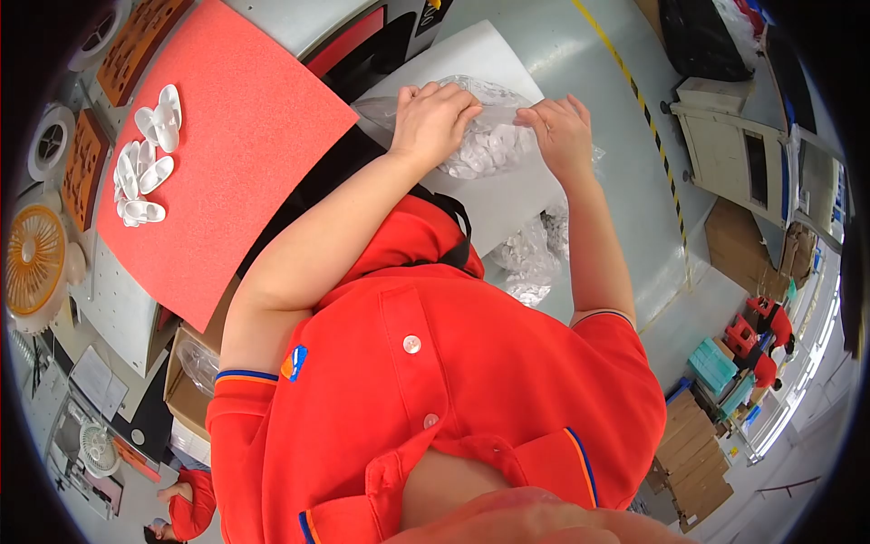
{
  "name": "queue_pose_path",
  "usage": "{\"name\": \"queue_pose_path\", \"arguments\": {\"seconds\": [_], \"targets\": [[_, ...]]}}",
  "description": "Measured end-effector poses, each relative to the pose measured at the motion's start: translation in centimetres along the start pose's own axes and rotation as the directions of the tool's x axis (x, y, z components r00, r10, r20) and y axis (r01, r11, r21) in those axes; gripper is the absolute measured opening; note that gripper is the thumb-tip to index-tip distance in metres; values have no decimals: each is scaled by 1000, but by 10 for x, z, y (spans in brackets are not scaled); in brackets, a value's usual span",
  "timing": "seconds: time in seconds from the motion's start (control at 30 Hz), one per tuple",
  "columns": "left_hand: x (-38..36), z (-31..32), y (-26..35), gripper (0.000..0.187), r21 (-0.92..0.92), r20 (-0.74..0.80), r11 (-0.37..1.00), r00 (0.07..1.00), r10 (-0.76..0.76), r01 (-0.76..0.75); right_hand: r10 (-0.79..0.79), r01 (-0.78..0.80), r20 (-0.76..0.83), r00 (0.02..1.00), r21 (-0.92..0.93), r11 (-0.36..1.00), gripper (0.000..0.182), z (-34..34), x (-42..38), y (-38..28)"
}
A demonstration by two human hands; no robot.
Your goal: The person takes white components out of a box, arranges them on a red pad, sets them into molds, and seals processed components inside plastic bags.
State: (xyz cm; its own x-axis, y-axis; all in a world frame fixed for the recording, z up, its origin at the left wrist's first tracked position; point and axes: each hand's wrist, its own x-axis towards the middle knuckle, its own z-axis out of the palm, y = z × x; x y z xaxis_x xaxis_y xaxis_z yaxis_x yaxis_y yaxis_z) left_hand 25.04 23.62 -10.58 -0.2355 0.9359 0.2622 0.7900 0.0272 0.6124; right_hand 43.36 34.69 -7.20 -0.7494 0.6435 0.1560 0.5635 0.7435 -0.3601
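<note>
A clear plastic bag (489, 148) with many small white pieces inside lies on a white foam sheet (435, 65). My left hand (433, 122) has its fingers pinched on the left part of the bag's gathered edge. On the right, my right hand (559, 134) grips the same edge between thumb and fingers. The film is stretched between both hands, above the white pieces. Further left, several white spoon-like pieces (156, 174) rest on a red mat (237, 136).
More clear bags of white pieces (530, 258) sit below the foam sheet. A cardboard box (186, 399) is at lower left, near an orange fan (36, 258). A cart (734, 150) stands at right beyond a yellow-black floor line (648, 118). Other people in red appear at lower left and right.
</note>
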Motion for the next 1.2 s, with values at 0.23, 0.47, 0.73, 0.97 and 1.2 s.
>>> {"name": "queue_pose_path", "arguments": {"seconds": [0.23,0.47,0.73,0.97,1.2], "targets": [[0,-1,-2,13,-2,7,1000,1000,-15,15,-99,103,-58,993,56,993,17,-10,9,-1],[1,0,-1,14,6,18,1000,1000,-9,9,-153,153,-50,987,10,988,12,-6,11,4],[3,-2,4,14,-14,12,999,999,50,-50,-93,85,-78,993,-100,991,13,-1,7,2],[3,4,-1,14,13,22,999,999,32,-32,-145,144,-75,986,-26,989,10,-1,6,-4],[2,4,-3,16,32,35,999,999,41,-42,-160,155,-110,981,-47,987,8,8,7,-10]]}}
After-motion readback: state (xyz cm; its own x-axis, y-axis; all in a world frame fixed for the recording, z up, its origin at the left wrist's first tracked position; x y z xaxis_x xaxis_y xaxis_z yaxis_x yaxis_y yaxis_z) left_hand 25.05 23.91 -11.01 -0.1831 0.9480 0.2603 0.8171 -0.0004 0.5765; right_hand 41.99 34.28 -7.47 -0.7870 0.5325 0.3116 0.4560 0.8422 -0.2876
